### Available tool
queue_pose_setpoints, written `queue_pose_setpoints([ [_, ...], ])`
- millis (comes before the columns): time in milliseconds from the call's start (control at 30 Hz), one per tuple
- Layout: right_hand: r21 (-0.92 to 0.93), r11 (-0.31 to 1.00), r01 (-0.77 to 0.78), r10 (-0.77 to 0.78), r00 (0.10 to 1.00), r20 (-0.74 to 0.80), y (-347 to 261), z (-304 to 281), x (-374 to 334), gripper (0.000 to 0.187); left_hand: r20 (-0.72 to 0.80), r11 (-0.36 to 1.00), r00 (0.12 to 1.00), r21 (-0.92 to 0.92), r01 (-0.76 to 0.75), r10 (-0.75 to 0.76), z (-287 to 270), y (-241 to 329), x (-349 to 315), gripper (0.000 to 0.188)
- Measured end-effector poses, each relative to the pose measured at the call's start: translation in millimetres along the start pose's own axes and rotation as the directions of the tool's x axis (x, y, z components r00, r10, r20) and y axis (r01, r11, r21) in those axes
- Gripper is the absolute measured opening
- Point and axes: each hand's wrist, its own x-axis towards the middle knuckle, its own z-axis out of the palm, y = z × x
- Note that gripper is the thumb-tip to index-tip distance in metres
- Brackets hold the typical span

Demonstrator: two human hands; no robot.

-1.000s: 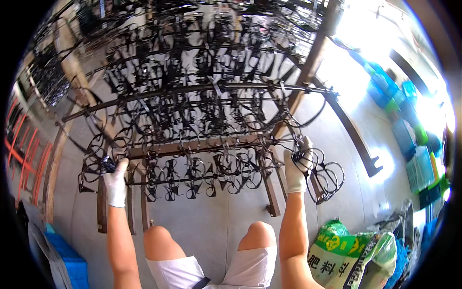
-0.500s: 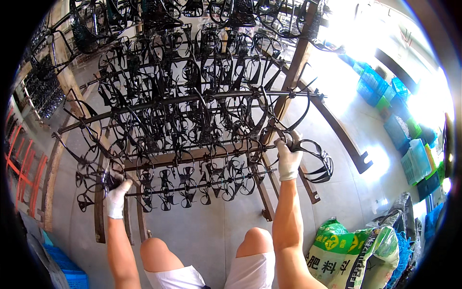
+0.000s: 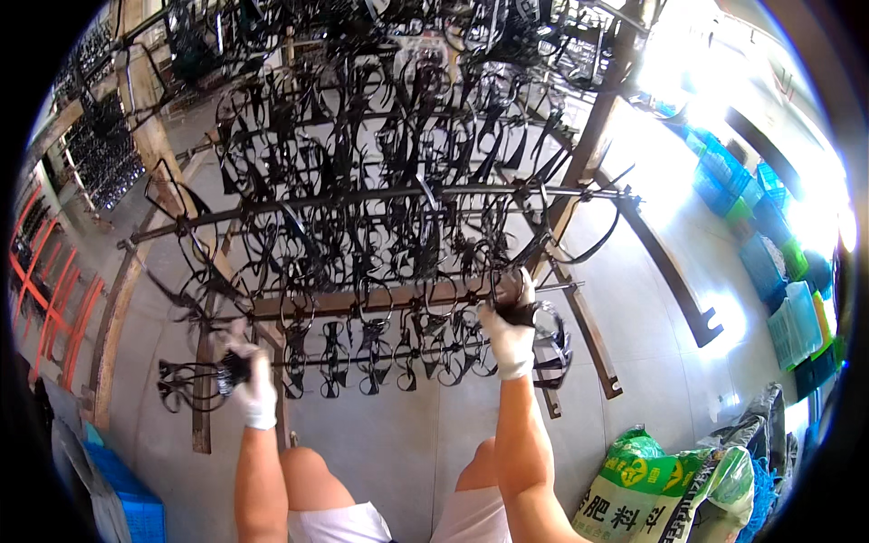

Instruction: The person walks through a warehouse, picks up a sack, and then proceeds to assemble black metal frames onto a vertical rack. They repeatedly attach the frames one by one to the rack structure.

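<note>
My left hand (image 3: 252, 376), in a white glove, is closed around a bunch of glossy black looped frames (image 3: 188, 384) that sticks out to its left. A second bunch of black looped frames (image 3: 554, 348) sits in my gloved right hand (image 3: 509, 333), its loops pointing right. Both hands are by the lower rows of a rack, where many similar frames hang from horizontal rods (image 3: 308, 206). The right fingers reach up among the hanging pieces and are partly hidden. Motion blurs the left fingertips.
Brown rack posts (image 3: 588, 136) and slotted arms (image 3: 665, 276) jut toward me. Green and white sacks (image 3: 634, 489) lie at lower right. Blue crates (image 3: 769, 217) line the right side, with another blue crate (image 3: 136, 498) at lower left. Red racking (image 3: 54, 299) stands far left.
My right hand has moved left and down with its bunch of frames, closer to the rack's middle. The left hand has shifted slightly right and down. The whole view has shifted a little.
</note>
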Motion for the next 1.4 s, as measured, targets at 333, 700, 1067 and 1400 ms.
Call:
queue_pose_setpoints([
  [333, -0.261, 0.963, 0.062, -0.1, 0.986, -0.133, 1, 33, -60, 0.077, 0.114, 0.924, 0.945, -0.205, 0.324, -0.306, 9, 18, 2, 0.031],
  [700, 0.282, 0.956, -0.082, 0.049, 0.991, 0.123, 18, 87, -41, 0.09, 0.374, 0.751, 0.922, 0.579, -0.316, 0.1, 17, 76, -40, 0.058],
  [1067, -0.111, 0.994, 0.019, -0.03, 0.995, -0.09, 24, 77, -82, 0.068, 0.281, 0.913, 0.888, 0.297, 0.28, -0.363, 71, 3, -7, 0.025],
  [1400, -0.019, 0.999, -0.042, 0.042, 0.999, -0.024, 57, 156, -83, 0.078, 0.291, 0.913, 0.943, 0.406, 0.032, -0.163, 83, 35, 10, 0.032],
])
